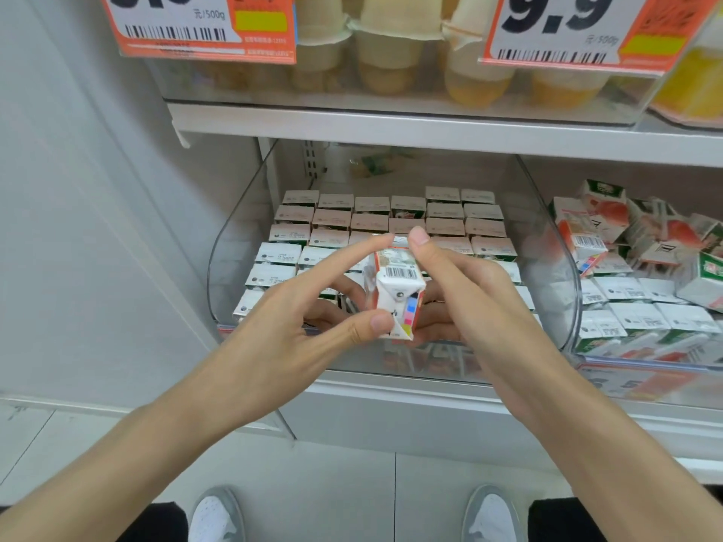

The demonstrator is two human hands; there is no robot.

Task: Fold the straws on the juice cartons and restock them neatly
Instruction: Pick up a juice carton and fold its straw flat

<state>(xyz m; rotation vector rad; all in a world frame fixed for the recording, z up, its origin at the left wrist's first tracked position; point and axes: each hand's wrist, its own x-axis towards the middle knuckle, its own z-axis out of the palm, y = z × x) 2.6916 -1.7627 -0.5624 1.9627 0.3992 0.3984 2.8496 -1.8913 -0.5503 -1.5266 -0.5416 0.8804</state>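
Observation:
A small juice carton [397, 285], white with a barcode and coloured squares, is held in front of the clear bin by both hands. My left hand [297, 318] pinches it, thumb on the near lower side and forefinger stretched to its top edge. My right hand [469, 291] grips it from the right, thumb on the top and fingers curled beneath. Its wrapped straw [369, 281] shows as a blurred clear strip on the left face. Behind it, rows of cartons [391, 221] stand neatly in the clear bin [219, 267].
A second clear bin [641, 369] on the right holds a loose jumble of cartons [626, 236] on top of packed ones. The white shelf [391, 127] above carries fruit cups [391, 52] and orange price tags [203, 29]. A grey wall panel lies left.

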